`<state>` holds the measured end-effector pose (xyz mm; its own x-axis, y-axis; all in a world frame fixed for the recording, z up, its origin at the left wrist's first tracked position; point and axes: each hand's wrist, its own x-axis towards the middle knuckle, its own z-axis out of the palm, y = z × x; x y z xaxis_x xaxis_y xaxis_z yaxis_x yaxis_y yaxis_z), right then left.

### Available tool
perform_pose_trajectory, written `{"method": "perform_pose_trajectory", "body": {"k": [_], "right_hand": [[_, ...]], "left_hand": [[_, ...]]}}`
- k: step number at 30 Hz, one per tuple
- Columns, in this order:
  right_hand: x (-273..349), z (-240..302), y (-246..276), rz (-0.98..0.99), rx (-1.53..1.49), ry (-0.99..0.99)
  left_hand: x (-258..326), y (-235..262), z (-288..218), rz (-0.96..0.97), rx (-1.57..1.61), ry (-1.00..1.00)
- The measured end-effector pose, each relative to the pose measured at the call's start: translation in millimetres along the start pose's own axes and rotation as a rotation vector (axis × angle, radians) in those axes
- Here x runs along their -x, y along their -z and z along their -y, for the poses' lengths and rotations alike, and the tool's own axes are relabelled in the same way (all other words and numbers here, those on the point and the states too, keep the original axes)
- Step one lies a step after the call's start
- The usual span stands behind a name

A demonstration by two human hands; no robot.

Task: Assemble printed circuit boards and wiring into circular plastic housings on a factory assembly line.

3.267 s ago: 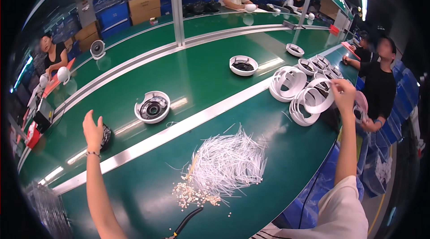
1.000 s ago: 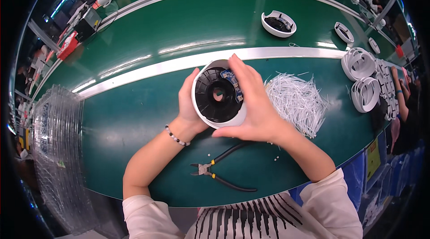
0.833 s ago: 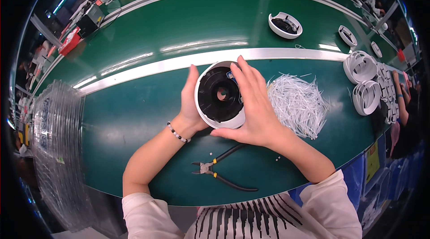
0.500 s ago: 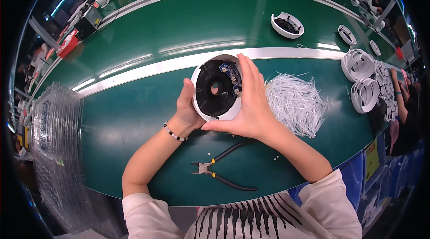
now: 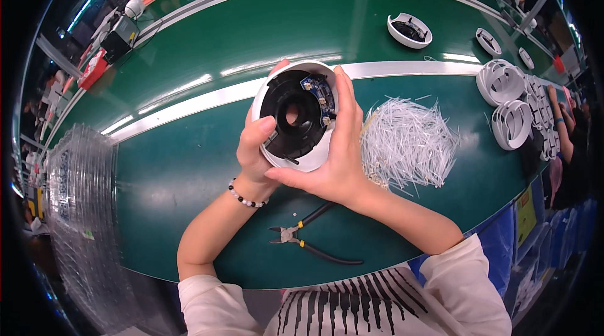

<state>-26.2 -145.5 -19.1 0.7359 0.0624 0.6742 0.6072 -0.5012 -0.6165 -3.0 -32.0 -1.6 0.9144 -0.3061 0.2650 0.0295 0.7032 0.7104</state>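
Note:
Between my two hands I hold a round white housing (image 5: 313, 158) with a black ring-shaped insert (image 5: 290, 139) and a blue circuit board (image 5: 319, 97) along its right inner side. Its open side faces me, and a hole runs through the middle. My left hand (image 5: 253, 153) wraps the left side, thumb over the rim. My right hand (image 5: 343, 153) grips the right side, its thumb along the lower edge. Below the hands, a pair of cutting pliers (image 5: 288, 234) with black handles lies on the green table with its jaws apart.
A heap of cut white cable ties (image 5: 412, 141) lies right of my hands. Stacked white rings (image 5: 511, 125) stand farther right, and clear plastic trays (image 5: 82, 210) are piled at left. Another white housing (image 5: 409, 31) sits on the green belt (image 5: 251, 34) beyond. Other people work around.
The housing has moved slightly left and up and tilts differently. My left thumb has come over its rim, and left fingertips now show at its top edge.

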Motion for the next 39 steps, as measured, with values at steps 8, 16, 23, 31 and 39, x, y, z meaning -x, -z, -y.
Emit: {"method": "perform_pose_trajectory", "body": {"k": [8, 16, 23, 31, 39], "right_hand": [[-13, -14, 9, 0.041, -0.046, -0.047], [-24, -8, 16, 0.252, -0.061, 0.154], [-12, -34, 78, 0.419, 0.284, 0.642], [-24, 6, 74, 0.35, 0.249, 0.598], [-23, 10, 92, 0.365, 0.195, 0.618]], "left_hand": [[-15, 4, 3, 0.033, -0.062, 0.015], [-14, 24, 10, -0.086, 0.305, -0.007], [-14, 30, 13, 0.01, 0.094, 0.477], [-17, 39, 27, -0.049, 0.153, 0.529], [-15, 26, 25, -0.038, 0.138, 0.605]]}}
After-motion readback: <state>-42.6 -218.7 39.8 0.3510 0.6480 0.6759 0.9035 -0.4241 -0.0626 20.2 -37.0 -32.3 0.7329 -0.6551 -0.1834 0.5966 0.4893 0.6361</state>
